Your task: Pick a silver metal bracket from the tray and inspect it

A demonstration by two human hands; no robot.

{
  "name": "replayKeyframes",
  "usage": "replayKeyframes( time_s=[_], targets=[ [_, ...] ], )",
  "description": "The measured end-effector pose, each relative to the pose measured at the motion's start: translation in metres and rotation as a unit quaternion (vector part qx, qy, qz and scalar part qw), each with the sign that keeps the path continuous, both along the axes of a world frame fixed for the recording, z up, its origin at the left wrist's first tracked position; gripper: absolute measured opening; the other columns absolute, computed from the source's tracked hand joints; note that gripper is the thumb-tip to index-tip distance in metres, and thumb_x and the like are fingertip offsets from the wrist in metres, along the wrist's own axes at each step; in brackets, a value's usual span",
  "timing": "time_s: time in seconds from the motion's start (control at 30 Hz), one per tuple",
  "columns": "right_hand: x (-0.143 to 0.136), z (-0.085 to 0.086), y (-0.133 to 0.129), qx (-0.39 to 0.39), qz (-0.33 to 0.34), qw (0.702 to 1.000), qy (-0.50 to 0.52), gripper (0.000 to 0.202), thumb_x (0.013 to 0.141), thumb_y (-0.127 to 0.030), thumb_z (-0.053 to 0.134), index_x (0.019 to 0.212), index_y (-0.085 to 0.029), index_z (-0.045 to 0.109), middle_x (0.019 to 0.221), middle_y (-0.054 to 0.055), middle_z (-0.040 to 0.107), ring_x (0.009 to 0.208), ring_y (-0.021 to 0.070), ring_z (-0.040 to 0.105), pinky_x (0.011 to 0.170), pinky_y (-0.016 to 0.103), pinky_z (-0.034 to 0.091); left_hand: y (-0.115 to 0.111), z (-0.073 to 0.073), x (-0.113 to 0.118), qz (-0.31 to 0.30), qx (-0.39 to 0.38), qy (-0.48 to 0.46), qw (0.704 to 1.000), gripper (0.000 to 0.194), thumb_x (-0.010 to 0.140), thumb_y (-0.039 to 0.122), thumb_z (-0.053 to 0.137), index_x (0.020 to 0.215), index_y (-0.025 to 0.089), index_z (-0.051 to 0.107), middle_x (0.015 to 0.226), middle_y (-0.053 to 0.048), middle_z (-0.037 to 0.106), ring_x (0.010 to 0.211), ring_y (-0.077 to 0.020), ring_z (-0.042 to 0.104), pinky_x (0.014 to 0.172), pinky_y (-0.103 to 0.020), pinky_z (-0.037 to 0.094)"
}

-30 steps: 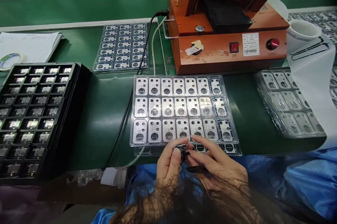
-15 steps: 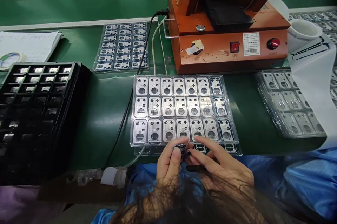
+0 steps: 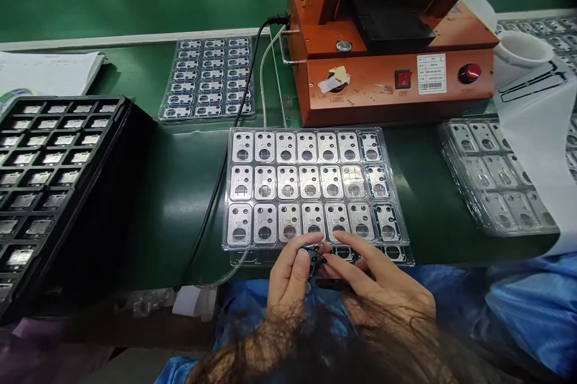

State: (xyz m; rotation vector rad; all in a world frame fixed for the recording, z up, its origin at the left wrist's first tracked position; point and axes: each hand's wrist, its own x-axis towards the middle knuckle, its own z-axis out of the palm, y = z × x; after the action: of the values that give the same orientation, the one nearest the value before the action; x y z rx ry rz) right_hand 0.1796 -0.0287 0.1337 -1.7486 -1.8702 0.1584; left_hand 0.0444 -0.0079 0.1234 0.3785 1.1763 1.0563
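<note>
My left hand (image 3: 288, 273) pinches a small dark part (image 3: 314, 256) between thumb and fingers, just below the front edge of a clear tray (image 3: 315, 244). My right hand (image 3: 378, 279) is closed beside it, its fingertips at the same part, with a dark slim tool (image 3: 333, 283) under the fingers. Metal plates (image 3: 309, 183) sit in rows in the clear tray; those in the right column have dark blue rims. Another tray lies underneath and shows at the front edge. Hair hangs over my wrists and hides part of them.
An orange machine (image 3: 396, 92) stands behind the tray, with a black cable (image 3: 211, 201) running down its left. Black compartment trays (image 3: 67, 167) are at left, a filled tray (image 3: 210, 79) at back left. Stacked trays (image 3: 496, 176) and a hanging white sheet (image 3: 536, 131) are at right.
The black compartment trays at the left have shifted and tilted, showing more filled compartments. My hands stay almost in place, with the small part turned slightly between my fingers.
</note>
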Motion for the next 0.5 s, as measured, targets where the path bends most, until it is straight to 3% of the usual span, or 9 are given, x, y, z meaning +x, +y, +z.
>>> replayKeyframes(
  time_s=[0.17,0.3,0.5],
  targets=[
    [0.0008,-0.0035,-0.0015,0.031,0.027,0.998,-0.052,0.03,0.102,-0.019,0.06,0.113,-0.034,0.084,0.127,0.001,0.087,0.07,0.0179,0.084,0.064,0.029,0.07,0.0001,-0.0021,0.0003,0.005,0.014,-0.006,1.0,0.037,0.084,0.068,0.086,0.101,0.035,0.092,0.102,0.002,0.089,0.096,-0.0157,0.08,0.088,-0.02,0.06],
    [0.0018,-0.0049,-0.0028,0.044,0.025,0.997,-0.055,0.039,0.103,-0.015,0.047,0.12,-0.034,0.077,0.126,0.004,0.087,0.074,0.021,0.084,0.063,0.035,0.069,0.0014,-0.0019,0.0006,0.001,0.013,-0.014,1.0,0.04,0.081,0.069,0.088,0.101,0.035,0.092,0.103,0.0,0.09,0.099,-0.0182,0.081,0.091,-0.022,0.061],
    [0.003,-0.0045,-0.0058,0.02,0.051,0.998,-0.034,0.042,0.1,-0.01,0.051,0.127,-0.033,0.074,0.13,0.003,0.086,0.076,0.0186,0.084,0.064,0.031,0.068,0.0038,0.0014,0.0013,0.01,-0.003,0.014,1.0,0.045,0.077,0.074,0.089,0.097,0.034,0.092,0.1,-0.001,0.089,0.095,-0.0197,0.081,0.089,-0.025,0.063]
  ],
)
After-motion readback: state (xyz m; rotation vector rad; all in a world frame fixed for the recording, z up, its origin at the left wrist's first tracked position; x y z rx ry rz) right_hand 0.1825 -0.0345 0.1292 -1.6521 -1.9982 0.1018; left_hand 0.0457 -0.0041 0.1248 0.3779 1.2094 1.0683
